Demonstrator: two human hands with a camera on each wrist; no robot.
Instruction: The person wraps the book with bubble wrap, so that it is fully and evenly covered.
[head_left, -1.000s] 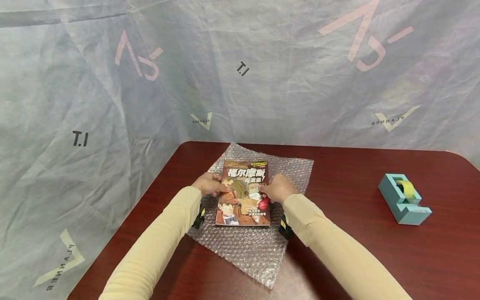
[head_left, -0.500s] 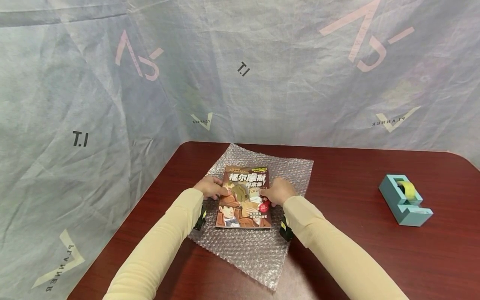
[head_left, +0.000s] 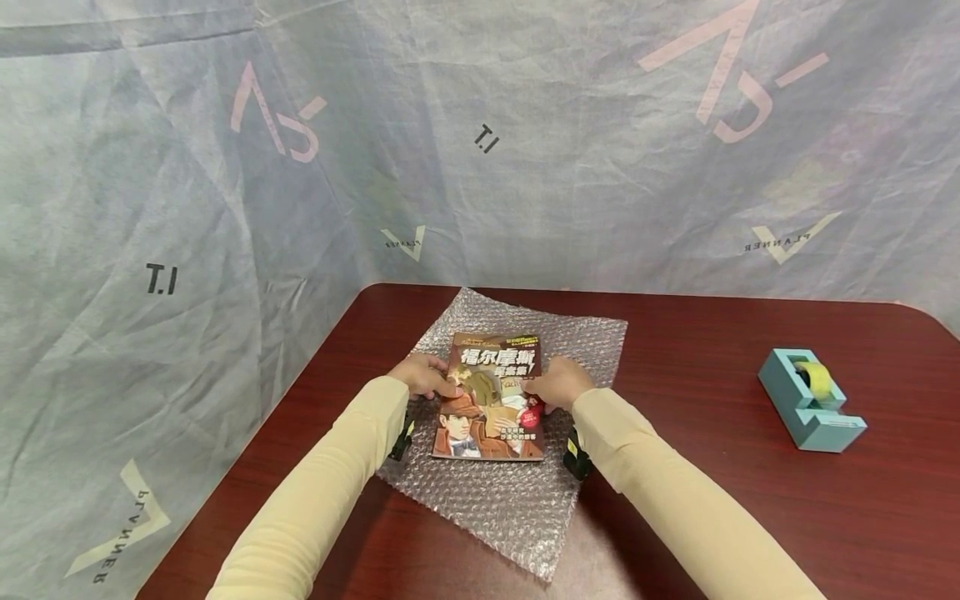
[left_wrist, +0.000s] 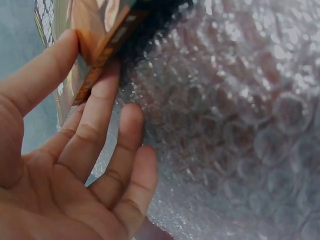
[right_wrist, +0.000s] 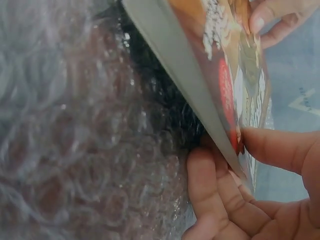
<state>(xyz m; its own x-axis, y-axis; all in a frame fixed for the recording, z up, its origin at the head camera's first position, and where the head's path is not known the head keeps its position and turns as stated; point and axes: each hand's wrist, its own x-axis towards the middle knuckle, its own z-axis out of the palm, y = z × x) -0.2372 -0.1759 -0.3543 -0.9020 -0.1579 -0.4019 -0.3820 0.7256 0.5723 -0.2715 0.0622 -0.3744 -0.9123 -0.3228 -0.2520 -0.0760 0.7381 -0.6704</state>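
1. A book [head_left: 491,398] with an illustrated cover is lying face up over a sheet of bubble wrap [head_left: 495,492], which is spreading across the near-left part of a dark red table [head_left: 712,500]. The book is the landmark for everything below.
2. The left hand [head_left: 425,375] is gripping the book's left edge about halfway along it. In the left wrist view the thumb [left_wrist: 45,75] is pressing on the cover while the other fingers are curling under the spine [left_wrist: 102,55], so the edge is being pinched between them.
3. The right hand [head_left: 557,382] is gripping the book's right edge, directly opposite the left hand. In the right wrist view the thumb [right_wrist: 280,145] is lying on the cover and the fingers [right_wrist: 207,185] are tucking beneath the edge, narrowly closed on it.
4. In both wrist views the held edges are sitting slightly above the bubble wrap, with a dark shadowed gap under the book.
5. Bubble wrap is showing on all sides of the book, extending furthest towards the person.
6. A teal tape dispenser [head_left: 810,400] is standing well to the right of the book, on bare table.
7. A grey printed cloth [head_left: 480,142] is hanging behind the book as a backdrop.
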